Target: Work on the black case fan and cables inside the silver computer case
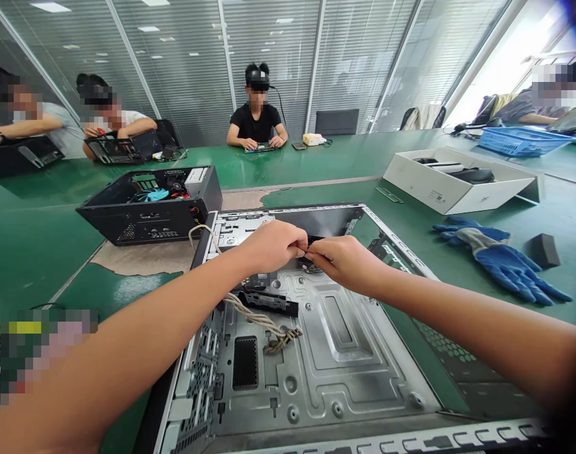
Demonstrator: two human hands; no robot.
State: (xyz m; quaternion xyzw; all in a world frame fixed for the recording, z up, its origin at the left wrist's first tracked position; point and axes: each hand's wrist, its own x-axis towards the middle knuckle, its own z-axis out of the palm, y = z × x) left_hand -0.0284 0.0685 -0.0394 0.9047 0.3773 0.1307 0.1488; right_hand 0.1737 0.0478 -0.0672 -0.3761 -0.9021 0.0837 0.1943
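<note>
An open metal computer case (pixel 344 334) lies on its side in front of me. Above its far half, my left hand (pixel 281 246) and my right hand (pixel 342 258) meet with fingertips pinched together. What they pinch is small and mostly hidden by the fingers. A dark part (pixel 311 266) shows just below the fingertips; whether it is attached to the case I cannot tell. Nearer to me, a black slotted bracket (pixel 271 301) lies inside the case. A bundle of beige cable (pixel 264 321) runs over the case's left wall and ends in a bunched knot on the floor panel.
Left of the case stands a black computer case (pixel 159 214) with a blue fan. To the right are a white box (pixel 448 183), blue gloves (pixel 500 258), a dark block (pixel 543 251) and a green memory stick (pixel 389 194). Several people work around the table (pixel 325 161); a blue basket (pixel 524 142) stands far right.
</note>
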